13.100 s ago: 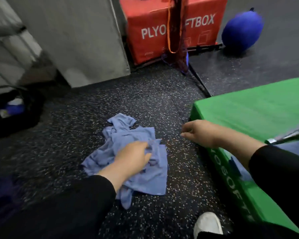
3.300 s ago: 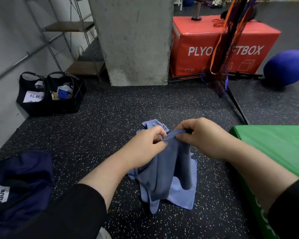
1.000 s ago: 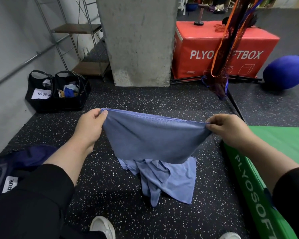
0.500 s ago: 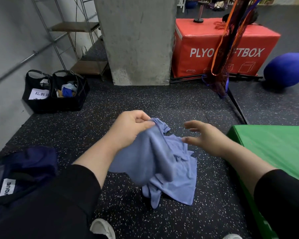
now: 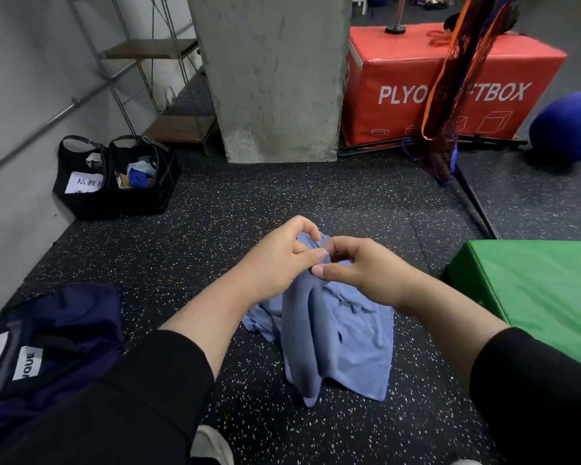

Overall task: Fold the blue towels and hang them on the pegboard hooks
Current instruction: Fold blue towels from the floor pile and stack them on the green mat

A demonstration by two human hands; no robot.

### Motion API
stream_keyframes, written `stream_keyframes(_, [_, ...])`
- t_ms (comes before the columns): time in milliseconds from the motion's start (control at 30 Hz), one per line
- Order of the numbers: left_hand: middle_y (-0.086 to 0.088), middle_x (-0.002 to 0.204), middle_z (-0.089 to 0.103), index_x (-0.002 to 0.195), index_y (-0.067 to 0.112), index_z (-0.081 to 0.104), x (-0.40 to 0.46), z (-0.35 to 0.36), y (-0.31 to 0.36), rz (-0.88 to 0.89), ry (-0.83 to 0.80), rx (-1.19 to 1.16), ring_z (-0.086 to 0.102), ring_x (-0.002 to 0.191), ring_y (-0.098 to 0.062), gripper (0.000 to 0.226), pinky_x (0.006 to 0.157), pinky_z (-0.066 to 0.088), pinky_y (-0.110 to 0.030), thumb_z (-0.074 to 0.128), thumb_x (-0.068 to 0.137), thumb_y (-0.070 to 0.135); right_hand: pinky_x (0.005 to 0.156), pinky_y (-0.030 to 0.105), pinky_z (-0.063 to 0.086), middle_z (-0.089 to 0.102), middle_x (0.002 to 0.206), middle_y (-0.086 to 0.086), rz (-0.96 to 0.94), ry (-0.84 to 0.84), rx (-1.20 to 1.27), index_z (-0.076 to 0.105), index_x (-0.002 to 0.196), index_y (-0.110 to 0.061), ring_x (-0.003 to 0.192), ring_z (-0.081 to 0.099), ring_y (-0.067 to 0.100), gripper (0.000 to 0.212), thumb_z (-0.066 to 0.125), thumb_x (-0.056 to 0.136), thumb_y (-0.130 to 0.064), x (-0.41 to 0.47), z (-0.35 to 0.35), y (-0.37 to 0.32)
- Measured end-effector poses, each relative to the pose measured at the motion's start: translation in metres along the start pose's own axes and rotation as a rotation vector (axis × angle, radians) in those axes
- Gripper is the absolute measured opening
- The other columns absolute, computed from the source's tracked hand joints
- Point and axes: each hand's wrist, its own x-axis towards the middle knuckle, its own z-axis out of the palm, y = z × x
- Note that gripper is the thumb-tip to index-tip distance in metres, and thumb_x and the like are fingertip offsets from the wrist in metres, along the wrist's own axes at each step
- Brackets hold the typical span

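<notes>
Two black bags (image 5: pixel 114 177) stand side by side at the far left against the wall. The right bag holds mixed items including something blue; the left shows a white label, its other contents too small to identify.

The left hand (image 5: pixel 279 260) and right hand (image 5: pixel 359 273) meet at centre, forearms reaching forward from black sleeves. Both sets of fingers are pinched closed on the bunched top of a blue towel (image 5: pixel 312 333), thumb tips nearly touching. The towel hangs downward from this grip, long axis roughly vertical, lower end trailing toward the near side. It appears to drape over a second blue towel (image 5: pixel 363 347) lying crumpled on the speckled floor (image 5: pixel 215 209), left of the green box (image 5: pixel 530 283).
</notes>
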Motion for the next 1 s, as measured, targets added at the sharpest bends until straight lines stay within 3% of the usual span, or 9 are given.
stream_keyframes(67, [-0.007,0.067,0.054,0.106,0.027,0.053,0.001,0.002,-0.001,0.015,0.018,-0.009,0.034,0.055,-0.014,0.012,0.056,0.029,-0.031,0.063,0.099,0.028,0.06,0.022,0.037,0.059,0.072,-0.001,0.005,0.059,-0.059,0.068,0.086,-0.009,0.06,0.045,0.003,0.023,0.078,0.088,-0.029,0.0,-0.004,-0.001])
stream_keyframes(167, [-0.015,0.08,0.066,0.109,0.031,0.059,0.001,0.001,-0.003,-0.036,-0.042,-0.07,0.048,0.066,-0.017,0.024,0.063,0.042,-0.039,0.068,0.091,0.043,0.059,0.03,0.033,0.053,0.066,-0.004,-0.069,0.193,-0.054,0.06,0.077,-0.012,0.062,0.041,0.007,0.023,0.075,0.089,-0.025,-0.001,-0.009,-0.006])
stream_keyframes(233, [-0.021,0.091,0.07,0.104,0.02,0.064,-0.001,0.0,-0.008,-0.103,-0.163,-0.002,0.057,0.076,-0.015,0.033,0.074,0.05,-0.043,0.075,0.082,0.042,0.059,0.032,0.03,0.048,0.062,-0.006,-0.101,0.285,-0.015,0.054,0.074,-0.014,0.061,0.038,0.009,0.023,0.068,0.091,-0.022,-0.003,-0.014,-0.008])
stream_keyframes(333, [-0.005,0.064,0.046,0.074,0.014,0.052,-0.003,0.0,-0.019,-0.173,-0.227,0.271,0.037,0.059,-0.015,0.032,0.057,0.029,-0.035,0.076,0.085,0.031,0.059,0.032,0.029,0.046,0.063,-0.006,-0.1,0.34,0.006,0.051,0.076,-0.009,0.06,0.037,0.01,0.021,0.062,0.094,-0.015,-0.009,-0.024,-0.007])
stream_keyframes(433, [0.003,0.063,0.039,0.069,0.018,0.049,-0.005,-0.004,-0.019,-0.164,-0.087,0.282,0.032,0.057,-0.012,0.031,0.056,0.024,-0.033,0.066,0.093,0.026,0.06,0.032,0.036,0.057,0.066,-0.003,-0.067,0.272,-0.024,0.058,0.083,-0.015,0.061,0.045,0.01,0.015,0.066,0.093,-0.023,-0.012,-0.033,-0.001])
stream_keyframes(567, [0.006,0.06,0.042,0.064,0.019,0.049,-0.003,-0.013,-0.019,-0.09,0.031,0.206,0.035,0.057,-0.011,0.036,0.055,0.026,-0.031,0.071,0.091,0.027,0.076,0.049,0.058,0.075,0.088,0.01,0.078,0.182,-0.149,0.073,0.105,-0.028,0.077,0.065,0.018,0.014,0.069,0.092,-0.031,-0.015,-0.045,0.008])
stream_keyframes(633, [0.004,0.06,0.045,0.067,0.014,0.051,-0.005,-0.019,-0.025,-0.096,0.021,0.322,0.036,0.057,-0.012,0.038,0.055,0.026,-0.031,0.076,0.088,0.032,0.07,0.051,0.056,0.07,0.075,0.01,0.089,0.212,-0.263,0.073,0.091,-0.021,0.066,0.057,0.016,0.015,0.062,0.096,-0.03,-0.018,-0.049,0.007])
stream_keyframes(733, [-0.003,0.072,0.063,0.075,0.016,0.062,-0.007,-0.028,-0.039,-0.178,0.0,0.476,0.05,0.064,-0.017,0.027,0.058,0.034,-0.032,0.075,0.089,0.034,0.048,0.032,0.039,0.061,0.064,0.004,0.121,0.351,-0.378,0.068,0.088,-0.018,0.051,0.047,0.013,0.018,0.054,0.098,-0.022,-0.02,-0.051,0.004])
stream_keyframes(1000, [0.005,0.077,0.059,0.079,0.024,0.055,-0.025,-0.051,-0.067,-0.3,0.148,0.601,0.054,0.073,-0.019,0.021,0.057,0.033,-0.032,0.058,0.1,0.028,0.061,0.033,0.043,0.068,0.077,0.01,0.201,0.477,-0.307,0.067,0.087,-0.017,0.067,0.057,0.023,0.023,0.046,0.095,-0.018,-0.025,-0.051,0.005])
